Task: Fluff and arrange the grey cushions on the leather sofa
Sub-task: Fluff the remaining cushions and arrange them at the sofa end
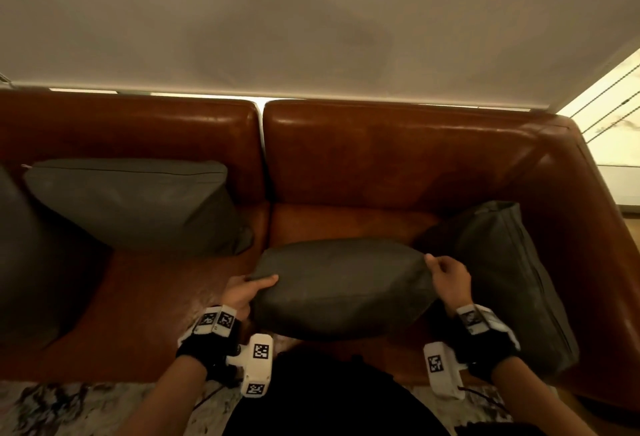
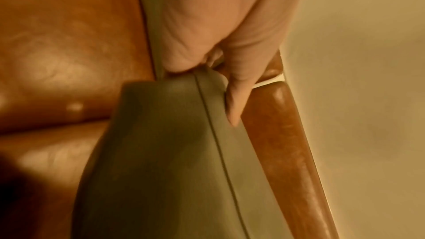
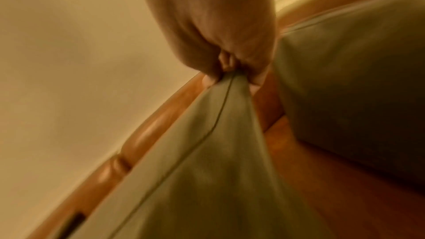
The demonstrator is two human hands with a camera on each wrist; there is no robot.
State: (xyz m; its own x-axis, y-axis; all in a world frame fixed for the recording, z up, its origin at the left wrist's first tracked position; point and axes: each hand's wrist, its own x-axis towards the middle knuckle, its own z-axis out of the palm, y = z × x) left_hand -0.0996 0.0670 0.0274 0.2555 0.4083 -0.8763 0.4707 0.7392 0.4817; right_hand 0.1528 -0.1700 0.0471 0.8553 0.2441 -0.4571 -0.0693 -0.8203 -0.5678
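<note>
A grey cushion (image 1: pixel 341 285) is held above the right seat of the brown leather sofa (image 1: pixel 381 165). My left hand (image 1: pixel 251 288) grips its left corner, thumb laid along the top. My right hand (image 1: pixel 446 273) pinches its right corner. In the left wrist view the left hand (image 2: pixel 220 64) clutches the cushion corner (image 2: pixel 174 134) at its seam. In the right wrist view the right hand (image 3: pixel 230 72) bunches the cushion corner (image 3: pixel 214 134) between its fingertips.
A second grey cushion (image 1: pixel 138 203) leans on the left backrest, with another (image 1: pixel 31 255) at the far left edge. A further grey cushion (image 1: pixel 512 280) leans against the right armrest. A patterned rug (image 1: pixel 69 408) lies in front; a pale blind (image 1: pixel 311 20) hangs behind.
</note>
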